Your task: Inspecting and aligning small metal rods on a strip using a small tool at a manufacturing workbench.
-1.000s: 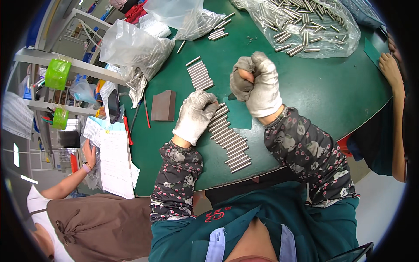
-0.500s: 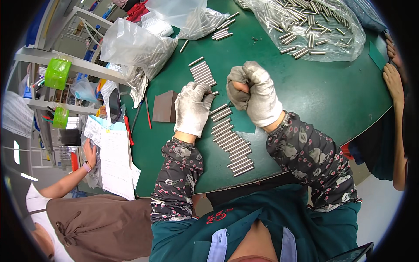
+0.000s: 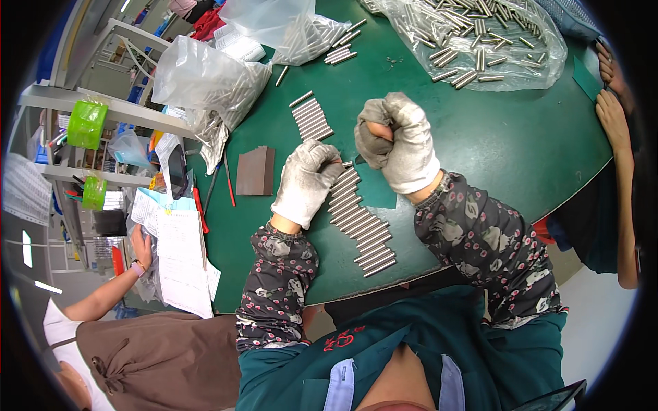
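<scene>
My left hand (image 3: 306, 183), in a pale work glove, is closed with its fingertips at the far end of a slanted row of shiny metal pins (image 3: 358, 220). One pin (image 3: 347, 164) pokes out beside those fingertips, and the rest of it is hidden. My right hand (image 3: 399, 144), in a similar glove with a greyed, dirty front, is curled closed above the table just right of the row. Whatever lies inside its fingers is hidden. A shorter group of pins (image 3: 312, 120) lies beyond my left hand.
A brown block (image 3: 256, 170) stands left of my left hand. Plastic bags of pins (image 3: 209, 75) sit at the far left; loose pins cover a clear bag (image 3: 480, 48) at the far right. Papers (image 3: 181, 253) lie at the left, near another person's hand (image 3: 142, 245). More hands (image 3: 610, 113) rest at the right edge.
My left hand has moved nearer, from the shorter group to the far end of the near row, bringing a pin with it. My right hand stays almost in place.
</scene>
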### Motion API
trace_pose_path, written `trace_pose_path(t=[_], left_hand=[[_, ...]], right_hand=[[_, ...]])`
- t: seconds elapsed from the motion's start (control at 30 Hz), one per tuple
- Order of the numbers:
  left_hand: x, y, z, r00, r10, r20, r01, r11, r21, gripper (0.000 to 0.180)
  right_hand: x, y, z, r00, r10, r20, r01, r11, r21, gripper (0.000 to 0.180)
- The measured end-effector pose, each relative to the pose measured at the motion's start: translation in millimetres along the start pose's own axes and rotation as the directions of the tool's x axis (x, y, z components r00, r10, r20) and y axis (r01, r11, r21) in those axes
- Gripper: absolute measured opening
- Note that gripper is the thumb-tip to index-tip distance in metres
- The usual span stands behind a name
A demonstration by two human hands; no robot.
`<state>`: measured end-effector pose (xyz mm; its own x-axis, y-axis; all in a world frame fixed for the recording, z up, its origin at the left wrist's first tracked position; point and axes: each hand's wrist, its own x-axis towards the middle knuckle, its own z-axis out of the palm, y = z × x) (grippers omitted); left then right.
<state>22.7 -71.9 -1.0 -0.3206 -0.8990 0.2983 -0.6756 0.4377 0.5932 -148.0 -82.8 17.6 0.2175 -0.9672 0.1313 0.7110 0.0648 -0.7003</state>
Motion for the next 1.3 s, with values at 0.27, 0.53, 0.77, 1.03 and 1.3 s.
trace_pose_path(t=[0.27,0.53,0.77,1.03,1.3], left_hand=[[5,11,-7,0.996,0.09,-0.016,-0.084,0.969,0.234,0.013],[-29,65,-27,0.919,0.068,0.389,-0.183,0.946,0.268,0.102],[-40,91,-19,0.824,-0.132,0.552,-0.202,0.841,0.503,0.112],[-45,88,-12,0.882,-0.073,0.465,-0.204,0.831,0.517,0.084],[-44,86,-3,0.922,-0.075,0.379,-0.202,0.743,0.638,0.072]], right_hand=[[4,-3,5,0.996,-0.08,-0.026,0.078,0.993,-0.083,0.044],[7,1,-11,0.993,-0.101,0.063,0.104,0.994,-0.042,0.033],[8,0,-12,0.993,-0.08,0.083,0.084,0.996,-0.042,0.035],[13,4,-15,0.992,-0.122,0.029,0.124,0.988,-0.093,0.035],[15,6,-16,0.992,-0.104,0.065,0.106,0.994,-0.03,0.037]])
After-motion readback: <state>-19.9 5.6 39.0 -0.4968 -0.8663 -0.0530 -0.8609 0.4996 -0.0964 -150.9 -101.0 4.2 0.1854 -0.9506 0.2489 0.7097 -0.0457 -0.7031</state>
